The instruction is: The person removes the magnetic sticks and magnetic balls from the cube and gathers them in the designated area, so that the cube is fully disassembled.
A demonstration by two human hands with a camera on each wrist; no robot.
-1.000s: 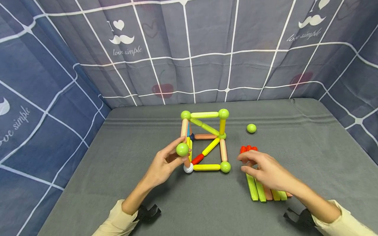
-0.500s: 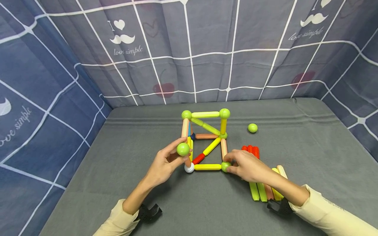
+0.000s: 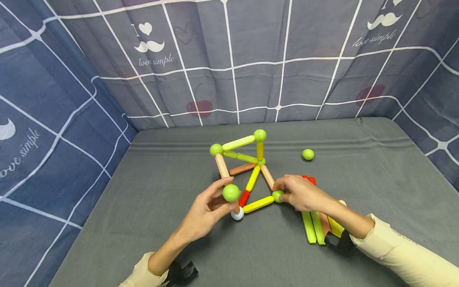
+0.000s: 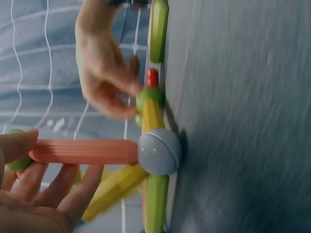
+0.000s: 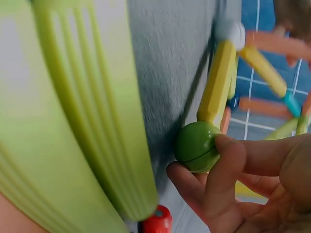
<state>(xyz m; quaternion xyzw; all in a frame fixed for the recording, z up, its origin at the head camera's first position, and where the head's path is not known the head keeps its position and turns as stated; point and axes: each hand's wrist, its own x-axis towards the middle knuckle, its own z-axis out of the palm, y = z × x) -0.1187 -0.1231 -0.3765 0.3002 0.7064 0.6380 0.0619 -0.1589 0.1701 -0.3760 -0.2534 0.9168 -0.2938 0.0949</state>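
Observation:
My left hand grips an upright orange rod near its top, just under a green ball. A white ball sits at the rod's foot on the table. Both belong to a box-like frame of rods and balls, whose far side carries a pale yellow-green rod between two green balls. With thumb and fingers, my right hand pinches the green ball at the frame's near right corner. A yellow rod joins that ball to the white one. My left hand hides part of the frame's left side.
Several loose rods lie side by side under my right forearm, with red pieces at their far end. A single green ball rests farther back. Patterned curtain stands behind the grey table.
My right hand has moved left from above the loose rods and taken hold of the corner ball. The frame has turned counterclockwise on the table, my left hand shifting slightly right and nearer.

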